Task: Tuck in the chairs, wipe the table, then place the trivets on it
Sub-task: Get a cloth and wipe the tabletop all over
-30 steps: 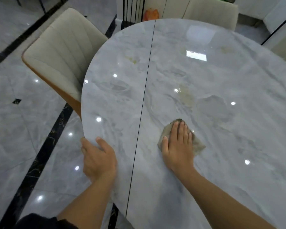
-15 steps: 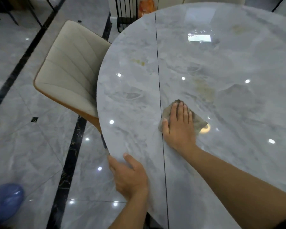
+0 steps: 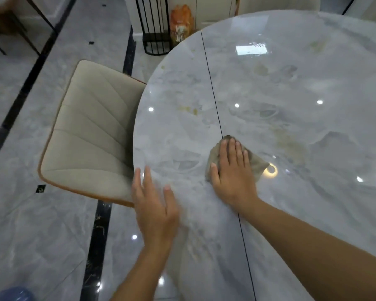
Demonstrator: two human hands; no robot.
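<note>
Wiping was the step I saw from the head cam: right hand (image 3: 232,170) pressed flat on a crumpled tan cloth (image 3: 256,164) mid-table (image 3: 313,203), glossy round marble with yellowish smears beyond. Left hand (image 3: 154,205) open, holding nothing, at the rim by the padded beige chair (image 3: 89,135). No trivets visible. I figured next: push the cloth toward those smears.
</note>
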